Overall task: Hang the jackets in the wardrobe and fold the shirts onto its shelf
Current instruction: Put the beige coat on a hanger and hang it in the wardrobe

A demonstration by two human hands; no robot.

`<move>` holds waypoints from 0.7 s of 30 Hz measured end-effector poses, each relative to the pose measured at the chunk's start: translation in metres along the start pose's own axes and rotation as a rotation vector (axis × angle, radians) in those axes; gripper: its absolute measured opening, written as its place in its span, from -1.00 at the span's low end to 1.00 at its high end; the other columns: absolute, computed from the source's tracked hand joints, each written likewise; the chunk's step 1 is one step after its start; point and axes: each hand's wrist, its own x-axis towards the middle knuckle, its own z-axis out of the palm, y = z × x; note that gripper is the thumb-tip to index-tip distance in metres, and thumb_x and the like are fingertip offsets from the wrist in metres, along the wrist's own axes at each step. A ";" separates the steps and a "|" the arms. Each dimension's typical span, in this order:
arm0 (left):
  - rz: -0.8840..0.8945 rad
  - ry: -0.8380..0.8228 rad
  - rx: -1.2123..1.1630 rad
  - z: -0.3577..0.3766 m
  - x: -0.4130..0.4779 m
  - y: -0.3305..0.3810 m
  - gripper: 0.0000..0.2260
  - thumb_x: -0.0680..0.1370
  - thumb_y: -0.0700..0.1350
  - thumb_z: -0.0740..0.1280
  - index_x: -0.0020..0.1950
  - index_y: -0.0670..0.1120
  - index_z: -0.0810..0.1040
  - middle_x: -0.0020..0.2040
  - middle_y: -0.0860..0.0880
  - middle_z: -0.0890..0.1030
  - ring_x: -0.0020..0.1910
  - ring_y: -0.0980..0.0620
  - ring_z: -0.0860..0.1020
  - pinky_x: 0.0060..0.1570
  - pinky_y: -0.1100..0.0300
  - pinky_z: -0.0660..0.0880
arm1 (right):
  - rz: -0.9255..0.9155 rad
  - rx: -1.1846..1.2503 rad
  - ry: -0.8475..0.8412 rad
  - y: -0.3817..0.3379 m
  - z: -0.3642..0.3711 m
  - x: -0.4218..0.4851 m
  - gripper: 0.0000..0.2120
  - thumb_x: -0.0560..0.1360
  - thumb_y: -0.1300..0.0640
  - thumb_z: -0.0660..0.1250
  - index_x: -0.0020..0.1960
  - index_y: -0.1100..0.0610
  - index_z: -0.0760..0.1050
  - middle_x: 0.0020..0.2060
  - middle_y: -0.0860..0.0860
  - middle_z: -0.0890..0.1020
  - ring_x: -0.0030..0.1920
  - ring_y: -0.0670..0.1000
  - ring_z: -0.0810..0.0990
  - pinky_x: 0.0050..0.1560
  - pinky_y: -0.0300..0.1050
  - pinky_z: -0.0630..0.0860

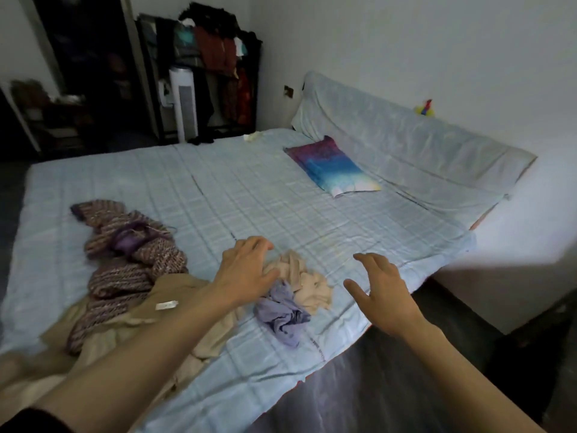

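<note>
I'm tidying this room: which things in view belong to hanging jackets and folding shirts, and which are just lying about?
Job: knitted jacket, tan garment, cream shirt, lilac shirt, all crumpled on the bed.
Lying about: colourful pillow, yellow toy, white tower appliance.

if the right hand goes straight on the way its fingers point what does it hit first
Probably the bare bed sheet, just right of the crumpled beige garment. The right hand points forward and slightly left, empty; its height above the bed is unclear.
</note>
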 end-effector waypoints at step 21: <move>-0.682 0.186 0.303 -0.067 -0.039 -0.112 -0.35 0.39 0.35 -0.01 0.30 0.00 0.45 0.29 -0.04 0.49 0.26 -0.11 0.42 0.17 -0.04 0.38 | -0.645 0.282 -0.287 -0.105 0.099 0.189 -0.39 0.47 -0.20 0.18 0.42 0.09 0.35 0.34 0.07 0.43 0.32 0.11 0.40 0.32 0.10 0.38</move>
